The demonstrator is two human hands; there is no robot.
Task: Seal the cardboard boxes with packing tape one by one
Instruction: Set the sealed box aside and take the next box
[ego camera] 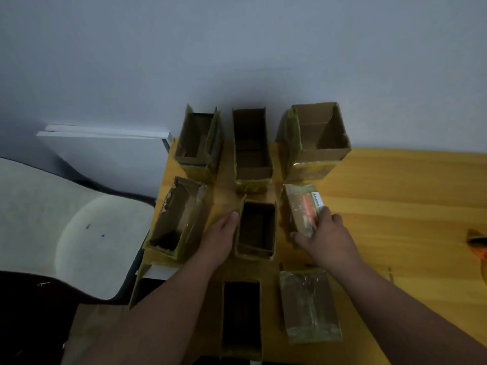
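We are resting our left hand [223,233] flat against the open middle box [257,230] on the worktop [395,196], fingers straight — our right hand [325,231] is gripping the taped box [300,206] just beside it, fingers curled over its near end.

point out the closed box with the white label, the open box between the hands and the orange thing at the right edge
closed box with the white label [303,206], head view, on its taped top face
open box between the hands [257,230], head view, on its dark inside
orange thing [478,242], head view, on its visible end
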